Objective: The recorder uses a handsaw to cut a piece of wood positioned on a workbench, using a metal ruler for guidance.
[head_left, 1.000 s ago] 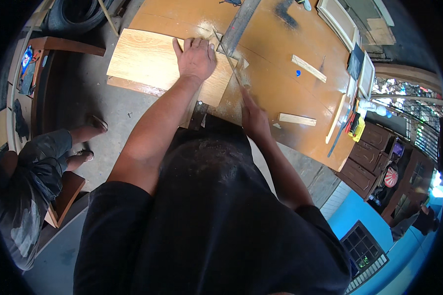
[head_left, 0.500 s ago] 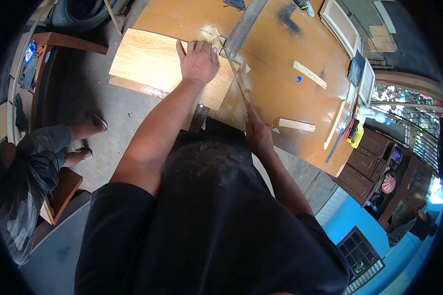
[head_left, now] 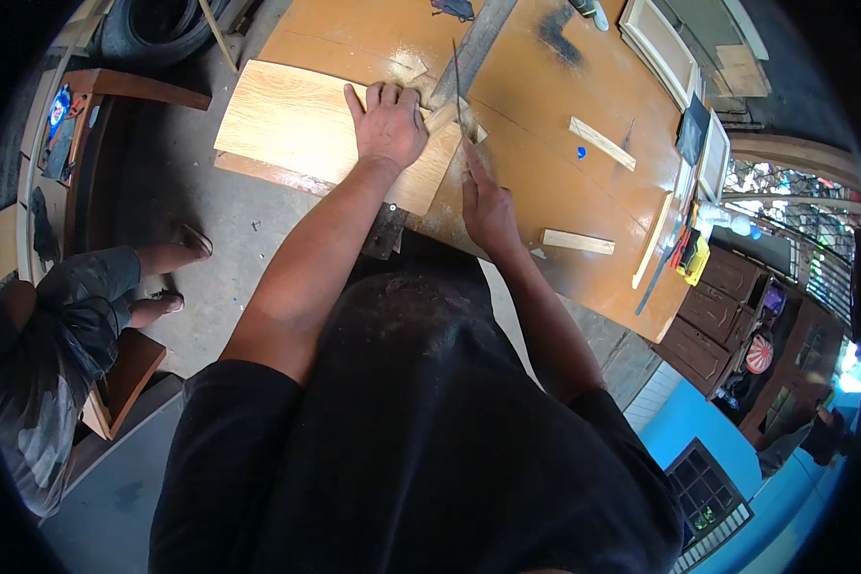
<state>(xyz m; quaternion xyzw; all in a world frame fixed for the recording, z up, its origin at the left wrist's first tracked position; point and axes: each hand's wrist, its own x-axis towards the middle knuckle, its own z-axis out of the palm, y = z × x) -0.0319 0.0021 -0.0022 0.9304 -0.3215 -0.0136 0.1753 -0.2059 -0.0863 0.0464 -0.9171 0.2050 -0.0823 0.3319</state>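
Observation:
A light wood-grain board (head_left: pixel 277 115) lies on the near left part of the orange worktable (head_left: pixel 536 153). My left hand (head_left: pixel 390 129) presses on it near the far edge, fingers apart and slightly bent. My right hand (head_left: pixel 488 206) is closed on the handle of a long, thin blade, apparently a saw (head_left: pixel 457 81), angled away from me across the board's right end. The handle is mostly hidden. A long grey bar (head_left: pixel 481 33) lies beyond, with sawdust and small offcuts (head_left: pixel 408 67) beside it.
Wood strips (head_left: pixel 598 142), a blue cap (head_left: pixel 581 153), pale frames (head_left: pixel 660 53) and yellow-handled tools (head_left: pixel 694 258) lie at the right. A seated person (head_left: pixel 77 325) is at the left, near a brown bench (head_left: pixel 134 84) and tyres (head_left: pixel 153 29). A brown cabinet (head_left: pixel 703 335) stands at the right.
My right hand and the blade have moved forward, away from me, since half a second ago; the blade's tip now reaches farther over the table. My left hand stays pressed on the board.

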